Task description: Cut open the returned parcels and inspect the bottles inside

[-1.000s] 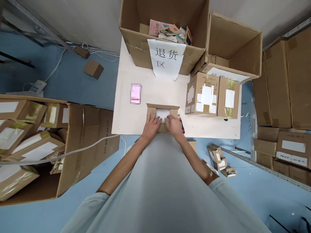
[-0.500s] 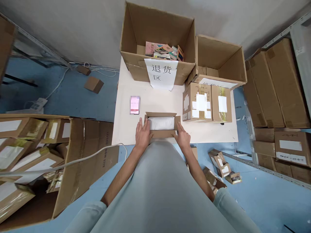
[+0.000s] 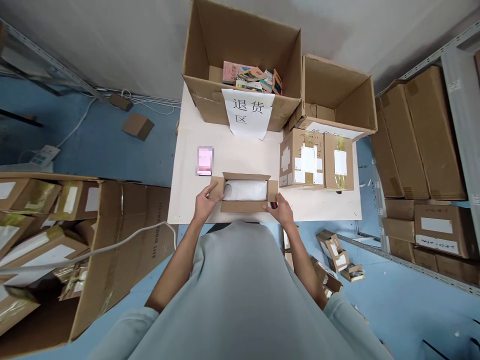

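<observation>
A small open cardboard box [image 3: 245,206] lies before me near the table's front edge, its flaps folded outward. Inside it is a white wrapped packet [image 3: 247,190]. My left hand [image 3: 205,204] is closed on the box's left flap, thumb and fingers at its outer edge. At the right front corner, my right hand [image 3: 282,212] touches the box near its right flap. Between that hand's thumb and fingers shows a small black-and-red object [image 3: 274,205], too small to make out its kind. A phone [image 3: 205,161] with a pink screen lies to the left.
Two taped cartons [image 3: 305,157] stand at the table's right. Behind are a large carton [image 3: 210,102] holding books and another open carton [image 3: 337,112]. A big box of parcels [image 3: 123,235] stands left, a loose cable [image 3: 142,230] crossing it. Shelved cartons [image 3: 435,130] line the right.
The box's side flaps now lie outward. My left hand has moved left with its flap. The black-and-red object has come into sight at my right hand. The view has shifted slightly.
</observation>
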Available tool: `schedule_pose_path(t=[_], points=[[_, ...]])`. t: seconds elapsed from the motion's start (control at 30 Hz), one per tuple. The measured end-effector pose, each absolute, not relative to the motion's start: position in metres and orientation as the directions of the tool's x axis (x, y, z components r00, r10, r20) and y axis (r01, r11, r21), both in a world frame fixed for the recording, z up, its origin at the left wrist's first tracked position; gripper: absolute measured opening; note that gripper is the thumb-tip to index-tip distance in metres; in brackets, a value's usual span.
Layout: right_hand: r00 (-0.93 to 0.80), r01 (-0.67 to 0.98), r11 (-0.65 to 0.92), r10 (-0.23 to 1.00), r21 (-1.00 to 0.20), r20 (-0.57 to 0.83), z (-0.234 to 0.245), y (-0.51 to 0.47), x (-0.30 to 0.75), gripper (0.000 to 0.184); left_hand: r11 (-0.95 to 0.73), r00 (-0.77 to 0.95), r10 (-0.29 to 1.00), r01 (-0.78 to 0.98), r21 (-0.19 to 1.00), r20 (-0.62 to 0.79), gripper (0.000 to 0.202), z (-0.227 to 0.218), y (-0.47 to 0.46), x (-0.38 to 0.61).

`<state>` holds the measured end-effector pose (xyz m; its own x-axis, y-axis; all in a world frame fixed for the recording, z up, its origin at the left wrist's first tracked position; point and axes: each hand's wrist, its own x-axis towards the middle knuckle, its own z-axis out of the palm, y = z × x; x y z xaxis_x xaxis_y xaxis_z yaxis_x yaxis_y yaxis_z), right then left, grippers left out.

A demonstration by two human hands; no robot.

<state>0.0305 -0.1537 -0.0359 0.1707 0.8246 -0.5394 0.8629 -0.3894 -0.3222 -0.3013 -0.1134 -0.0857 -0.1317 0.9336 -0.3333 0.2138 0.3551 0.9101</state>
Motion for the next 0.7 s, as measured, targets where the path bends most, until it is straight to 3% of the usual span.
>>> schedule_pose_path(t=[0.1, 0.23, 0.33, 0.47, 0.57, 0.63, 0.7], points=[[0.140, 0.873, -0.376, 0.803, -0.311, -0.579, -0.040, -0.147, 0.024, 0.093, 0.385, -0.131, 0.923, 0.318, 0.867, -0.362, 0.074, -0.094, -0.112, -0.303], [0.138, 0.902, -0.359, 0.766, -0.240, -0.628, -0.039, -0.142, 0.019, 0.092, 0.514, -0.137, 0.848, 0.452, 0.729, -0.513, 0.071, -0.102, -0.115, -0.299], [0.152, 0.923, -0.332, 0.779, -0.194, -0.608, -0.034, -0.145, 0.017, 0.085, 0.470, -0.135, 0.865, 0.559, 0.683, -0.484, 0.082, -0.102, -0.122, -0.299], [0.135, 0.951, -0.238, 0.894, -0.196, -0.428, -0.022, -0.153, 0.011, 0.064, 0.240, -0.123, 0.966, 0.746, 0.621, -0.225, 0.109, -0.086, -0.130, -0.294], [0.078, 0.968, -0.128, 0.971, -0.215, -0.227, -0.012, -0.152, -0.001, 0.051, -0.079, 0.138, 0.989, 0.799, 0.596, -0.054, 0.088, -0.068, -0.124, -0.276], [0.015, 0.975, -0.054, 0.984, -0.216, -0.178, -0.007, -0.146, -0.011, 0.046, -0.245, 0.359, 0.929, 0.777, 0.579, -0.089, 0.071, -0.060, -0.114, -0.258], [-0.071, 0.977, 0.022, 0.972, -0.212, -0.225, -0.007, -0.136, -0.021, 0.046, -0.335, 0.490, 0.850, 0.785, 0.522, -0.191, 0.064, -0.056, -0.102, -0.238]])
